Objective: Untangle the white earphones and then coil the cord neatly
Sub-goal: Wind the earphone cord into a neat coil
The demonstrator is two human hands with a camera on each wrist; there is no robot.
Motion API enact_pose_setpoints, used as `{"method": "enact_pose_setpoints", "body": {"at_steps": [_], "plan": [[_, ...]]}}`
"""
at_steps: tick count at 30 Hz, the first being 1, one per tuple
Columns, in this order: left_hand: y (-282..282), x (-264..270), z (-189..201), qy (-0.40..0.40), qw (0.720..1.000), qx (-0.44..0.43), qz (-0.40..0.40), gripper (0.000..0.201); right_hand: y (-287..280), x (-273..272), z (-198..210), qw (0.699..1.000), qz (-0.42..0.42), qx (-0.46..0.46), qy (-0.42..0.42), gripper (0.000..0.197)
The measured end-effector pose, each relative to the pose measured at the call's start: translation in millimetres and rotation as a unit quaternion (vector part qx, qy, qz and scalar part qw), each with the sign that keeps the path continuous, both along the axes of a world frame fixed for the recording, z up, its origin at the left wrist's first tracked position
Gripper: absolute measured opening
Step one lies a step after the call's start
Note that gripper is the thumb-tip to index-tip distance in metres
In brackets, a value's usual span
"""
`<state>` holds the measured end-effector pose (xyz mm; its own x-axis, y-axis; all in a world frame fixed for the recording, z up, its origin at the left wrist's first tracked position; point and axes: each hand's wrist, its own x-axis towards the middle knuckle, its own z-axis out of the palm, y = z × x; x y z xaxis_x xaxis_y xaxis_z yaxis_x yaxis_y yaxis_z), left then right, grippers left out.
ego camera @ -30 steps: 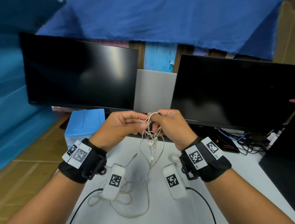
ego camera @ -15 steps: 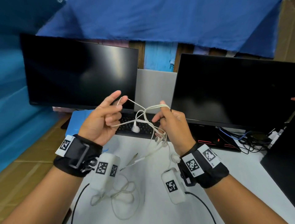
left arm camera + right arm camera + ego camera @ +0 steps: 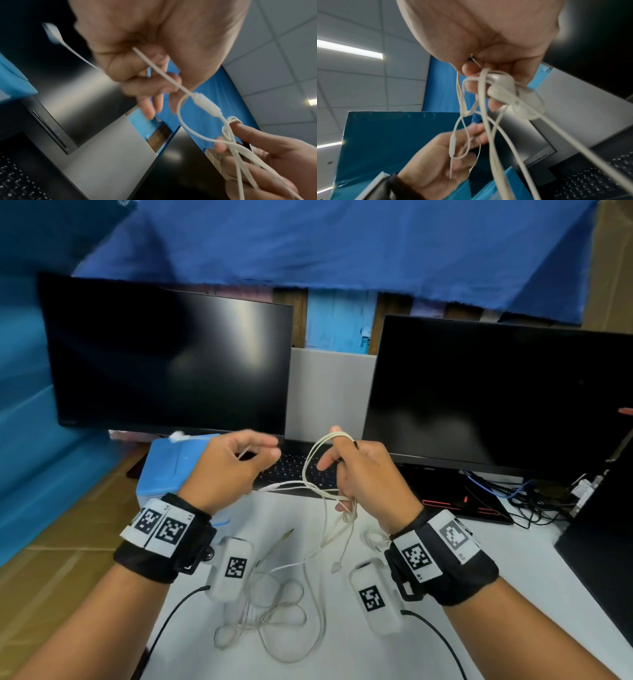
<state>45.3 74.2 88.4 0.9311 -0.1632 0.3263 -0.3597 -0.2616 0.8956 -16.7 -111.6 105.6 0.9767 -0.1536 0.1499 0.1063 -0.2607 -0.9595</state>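
smooth white plastic cord [image 3: 320, 529], glossy black monitors [image 3: 164, 364], matt white table [image 3: 342, 655], blue cloth [image 3: 342, 244].

Both hands [image 3: 229, 470] [image 3: 368, 477] raised, fingers [image 3: 325, 462] curled

The head camera looks forward and down on the white table [image 3: 507, 546] from above. Each wrist camera looks up from very near, and both share the earphone cord [image 3: 204, 139] with it.

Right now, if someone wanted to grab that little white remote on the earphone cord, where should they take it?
Best pinched across the inline remote's thick middle, coming from the side between both hands. It hangs free on a taut strand between the left hand and right hand, wider than the earphone cord.
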Motion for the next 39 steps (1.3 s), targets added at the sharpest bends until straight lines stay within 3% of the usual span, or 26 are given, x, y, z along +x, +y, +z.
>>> {"method": "enact_pose_setpoints", "body": {"at_steps": [2,5,12,14,16,17,20,24,30,35,39], "plan": [[5.0,0.9,-2.0,0.043,0.992,0.111,-0.045,0.009,0.6,0.9,5.4,1.000,0.024,0.015,0.003,0.060],[14.9,2.7,0.6,0.037,0.973,0.214,-0.083,0.016,-0.1,0.7,11.7,0.999,0.051,-0.001,0.016,0.057],[20.8,1.3,4.6,-0.019,0.941,0.337,-0.007,0.054,7.6,-0.6,12.0,0.997,0.067,-0.015,0.040,0.055],[16.8,-2.8,7.4,-0.005,0.950,0.300,-0.090,0.056,9.8,-0.1,13.1,0.997,0.068,-0.002,0.044,0.058],[9.7,-9.6,9.7,0.017,0.959,0.181,-0.217,0.037,10.8,1.7,15.1,0.997,0.065,0.012,0.042,0.059],[6.2,-11.3,9.1,0.027,0.962,0.121,-0.242,0.031,10.9,3.0,15.4,0.997,0.065,0.015,0.039,0.059],[0.8,-6.6,5.4,0.050,0.983,-0.007,-0.178,0.016,10.1,5.5,14.7,0.997,0.062,0.023,0.028,0.054],[-5.5,-7.9,4.1,0.115,0.974,-0.086,-0.177,0.018,5.0,6.2,10.0,0.999,0.045,0.028,0.010,0.048],[-10.5,-11.6,1.6,0.149,0.970,-0.055,-0.181,0.023,1.4,4.8,6.5,0.999,0.028,0.007,-0.016,0.041],[-8.9,-14.9,0.3,0.135,0.962,0.049,-0.234,0.042,-2.0,5.3,6.8,1.000,0.018,0.022,-0.013,0.041],[-9.6,-11.9,-3.6,0.096,0.976,0.059,-0.185,0.016,-3.5,5.9,4.4,1.000,0.008,0.008,-0.016,0.036]]}}
